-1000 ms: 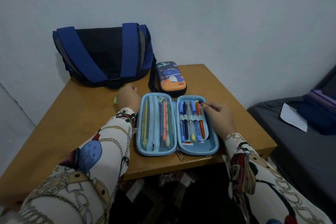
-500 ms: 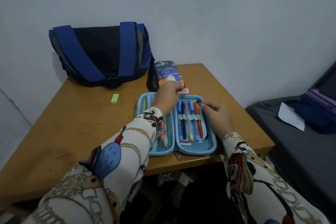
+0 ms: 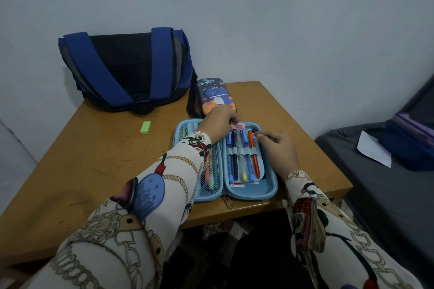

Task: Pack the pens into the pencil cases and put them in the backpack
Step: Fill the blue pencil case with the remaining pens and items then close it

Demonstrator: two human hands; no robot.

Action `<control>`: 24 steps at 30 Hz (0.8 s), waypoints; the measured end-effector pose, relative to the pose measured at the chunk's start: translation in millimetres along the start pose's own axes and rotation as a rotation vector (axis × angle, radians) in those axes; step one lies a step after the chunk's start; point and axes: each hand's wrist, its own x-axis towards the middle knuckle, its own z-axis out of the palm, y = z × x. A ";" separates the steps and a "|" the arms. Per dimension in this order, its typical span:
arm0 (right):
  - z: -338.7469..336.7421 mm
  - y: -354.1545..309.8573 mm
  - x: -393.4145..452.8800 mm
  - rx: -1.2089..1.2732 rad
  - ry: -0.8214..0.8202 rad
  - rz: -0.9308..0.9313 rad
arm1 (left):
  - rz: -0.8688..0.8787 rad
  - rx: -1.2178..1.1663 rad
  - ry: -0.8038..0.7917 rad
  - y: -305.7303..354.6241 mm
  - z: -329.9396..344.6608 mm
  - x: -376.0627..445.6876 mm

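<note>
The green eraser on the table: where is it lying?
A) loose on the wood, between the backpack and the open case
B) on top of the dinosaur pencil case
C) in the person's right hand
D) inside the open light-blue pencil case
A: the green eraser lies alone on the bare table, in front of the backpack and left of the open pencil case.

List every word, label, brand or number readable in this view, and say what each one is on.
No text can be read with certainty.
Pink eraser pinched in the left hand: dark print, too blurred to read.
Red and white label at the near end of the open blue pencil case: too small to read.
Dinosaur pencil case: pictures only, no lettering visible.
Green eraser: no visible print.
</note>
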 end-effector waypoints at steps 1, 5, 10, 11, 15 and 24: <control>0.0 -0.2 0.0 -0.003 -0.001 0.000 | -0.007 -0.001 -0.013 0.1 -0.8 0.6; 0.3 -0.2 0.1 0.003 0.000 0.004 | -0.032 0.002 -0.078 0.1 -4.8 4.8; 0.4 -0.6 -0.3 0.007 -0.001 0.018 | -0.010 0.037 -0.130 -2.1 -3.1 6.2; 0.4 -0.9 -0.3 0.004 -0.001 0.018 | 0.001 0.044 -0.144 -2.6 -3.0 6.6; 0.8 -0.7 0.6 -0.010 -0.001 0.011 | 0.050 0.062 -0.196 -3.3 -5.8 5.3; -0.3 0.5 0.9 -0.021 0.001 0.002 | 0.076 0.097 -0.129 1.8 -0.7 -1.9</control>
